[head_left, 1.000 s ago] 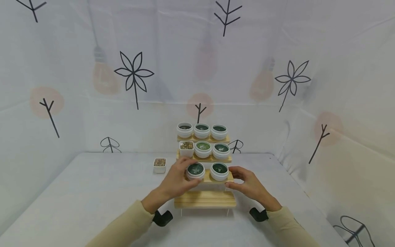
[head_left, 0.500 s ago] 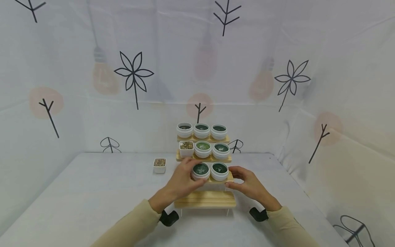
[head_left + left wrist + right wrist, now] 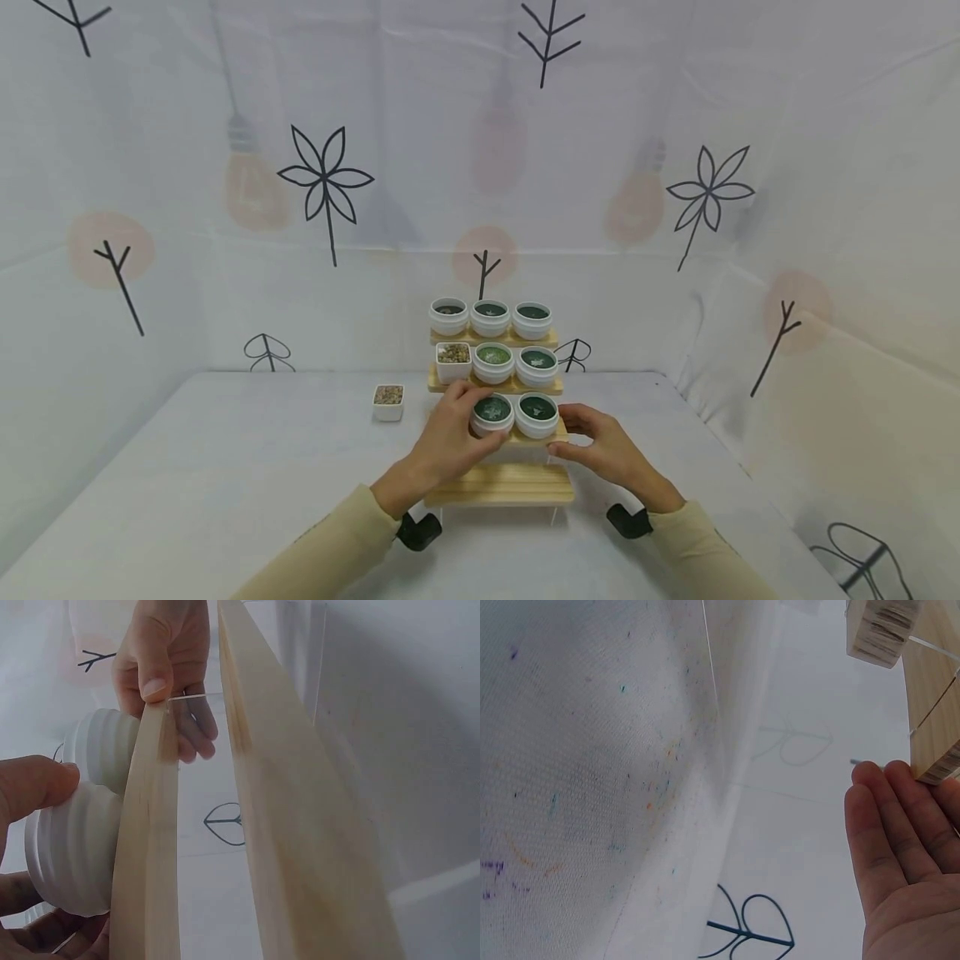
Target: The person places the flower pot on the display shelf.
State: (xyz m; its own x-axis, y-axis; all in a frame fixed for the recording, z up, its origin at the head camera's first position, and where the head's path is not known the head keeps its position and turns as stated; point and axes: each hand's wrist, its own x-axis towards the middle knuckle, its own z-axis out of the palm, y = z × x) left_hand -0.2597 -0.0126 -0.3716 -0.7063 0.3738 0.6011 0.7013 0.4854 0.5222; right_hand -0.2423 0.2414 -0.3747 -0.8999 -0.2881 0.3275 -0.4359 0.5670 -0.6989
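My left hand (image 3: 448,437) grips a small white round bowl (image 3: 492,410) with dark green contents, thumb in front and fingers behind. The bowl stands upright on the second-lowest wooden tier (image 3: 525,442) of a stepped stand. Beside it, very close on the right, is a similar white bowl (image 3: 537,417), also dark green inside. At that tier's right end my right hand (image 3: 603,450) holds the board, thumb against the front edge. In the right wrist view, the fingers (image 3: 900,832) lie along the board's end. The left wrist view shows my left thumb (image 3: 41,784) on the gripped bowl's side.
Two higher tiers carry several white bowls (image 3: 491,318) and a square dish of dried herbs (image 3: 453,360). Another square dish (image 3: 388,402) stands on the white table (image 3: 262,467), left of the stand. The lowest wooden tier (image 3: 498,485) is in front, on clear legs.
My left hand has slid its bowl rightward along the tier towards the neighbouring bowl, which has shifted slightly right. My right hand has stayed at the board's end.
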